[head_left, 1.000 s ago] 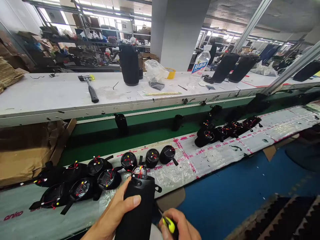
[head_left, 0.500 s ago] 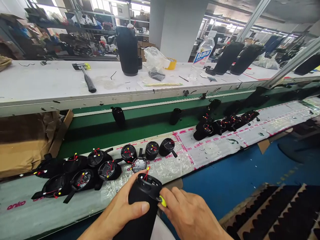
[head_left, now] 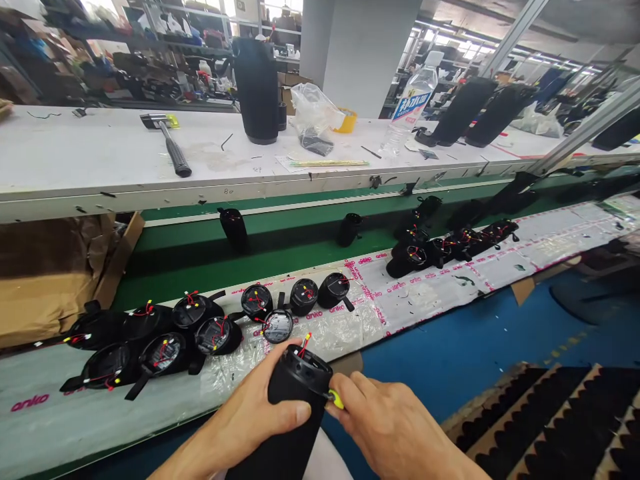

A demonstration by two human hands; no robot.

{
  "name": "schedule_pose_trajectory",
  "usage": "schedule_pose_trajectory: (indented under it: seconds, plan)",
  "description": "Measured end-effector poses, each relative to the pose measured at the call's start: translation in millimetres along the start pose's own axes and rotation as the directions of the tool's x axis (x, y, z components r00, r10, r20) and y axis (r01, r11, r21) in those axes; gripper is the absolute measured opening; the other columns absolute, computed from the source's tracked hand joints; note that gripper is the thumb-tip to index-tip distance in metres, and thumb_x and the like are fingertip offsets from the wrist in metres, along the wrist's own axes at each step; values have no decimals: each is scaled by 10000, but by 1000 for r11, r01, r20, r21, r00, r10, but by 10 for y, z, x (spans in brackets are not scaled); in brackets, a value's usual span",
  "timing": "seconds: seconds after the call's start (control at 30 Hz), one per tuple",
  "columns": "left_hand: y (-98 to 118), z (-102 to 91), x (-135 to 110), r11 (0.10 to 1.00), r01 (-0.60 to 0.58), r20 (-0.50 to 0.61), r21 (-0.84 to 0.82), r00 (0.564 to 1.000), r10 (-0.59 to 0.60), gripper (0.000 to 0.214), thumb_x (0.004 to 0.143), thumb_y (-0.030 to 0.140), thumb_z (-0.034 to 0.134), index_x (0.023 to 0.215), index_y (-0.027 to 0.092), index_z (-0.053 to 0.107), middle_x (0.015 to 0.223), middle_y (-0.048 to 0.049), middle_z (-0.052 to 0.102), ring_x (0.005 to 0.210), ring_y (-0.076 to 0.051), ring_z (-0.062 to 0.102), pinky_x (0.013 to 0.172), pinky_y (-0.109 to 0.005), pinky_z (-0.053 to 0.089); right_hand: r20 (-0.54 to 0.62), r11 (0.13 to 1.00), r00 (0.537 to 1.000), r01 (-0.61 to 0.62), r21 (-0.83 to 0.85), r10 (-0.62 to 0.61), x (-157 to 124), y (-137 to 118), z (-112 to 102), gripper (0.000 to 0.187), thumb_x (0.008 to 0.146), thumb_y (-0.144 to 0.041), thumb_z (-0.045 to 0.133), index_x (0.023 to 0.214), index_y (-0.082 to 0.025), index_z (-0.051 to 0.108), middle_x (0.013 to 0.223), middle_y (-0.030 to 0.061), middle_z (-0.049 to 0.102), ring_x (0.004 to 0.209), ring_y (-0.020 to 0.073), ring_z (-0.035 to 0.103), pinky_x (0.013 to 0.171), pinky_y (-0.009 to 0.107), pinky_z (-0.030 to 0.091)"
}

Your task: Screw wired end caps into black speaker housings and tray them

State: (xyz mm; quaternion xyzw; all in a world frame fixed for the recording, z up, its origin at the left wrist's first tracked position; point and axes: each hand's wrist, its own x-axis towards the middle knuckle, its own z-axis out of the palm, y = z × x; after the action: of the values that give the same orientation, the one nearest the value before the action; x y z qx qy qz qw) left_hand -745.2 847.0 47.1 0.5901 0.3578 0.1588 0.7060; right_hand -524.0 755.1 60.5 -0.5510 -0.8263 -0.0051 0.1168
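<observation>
A black fabric-covered cylindrical speaker housing (head_left: 295, 420) leans in my left hand (head_left: 273, 407), the fingers wrapped round its side and the thumb across its front. Red wires with a yellow connector (head_left: 306, 341) stick up from its open top end. My right hand (head_left: 383, 413) grips a small tool with a yellow-green handle (head_left: 336, 399) by the housing's rim. Most of that tool is covered by my fingers, so its kind cannot be made out. Just beyond my left hand, a housing with a clear-looking end (head_left: 278, 326) stands on the plastic-covered ledge (head_left: 330, 337).
Several more wired housings (head_left: 215, 333) stand along the ledge, with another group (head_left: 410, 259) farther right. Behind runs a green conveyor belt (head_left: 295, 250). On the white shelf are a hammer (head_left: 175, 152), a plastic bottle (head_left: 413, 100) and a yellow tape roll (head_left: 347, 121). Cardboard-divided trays (head_left: 550, 427) sit lower right.
Both hands, with the housing and the tool, have shifted slightly right and down in the view. The grip of each hand looks the same, and the tool stays at the rim.
</observation>
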Motion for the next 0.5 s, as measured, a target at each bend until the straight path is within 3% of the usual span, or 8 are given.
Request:
schedule_pose_trajectory:
  seconds: [0.17, 0.5]
  plan:
    - [11, 32, 15, 998, 14, -16, 53, 1000, -13, 760, 758, 499, 779, 1419, 284, 471, 1338, -38, 642, 1302, -356, 523, 1111, -469, 389, 44, 997, 999, -22, -75, 25, -58, -32, 51, 67, 1065, -236, 408, 1003, -262, 404, 689, -43, 602, 487, 188, 641, 420, 353, 259]
    - [43, 172, -48, 970, 130, -146, 204, 984, -102, 798, 738, 346, 742, 1446, 286, 377, 1423, -71, 573, 1366, -400, 445, 1031, -454, 442, 114, 965, 993, 45, -257, -16, -91, -98, 11, 308, 826, -161, 667, 1000, -230, 423, 659, -21, 593, 405, 209, 575, 404, 374, 169]
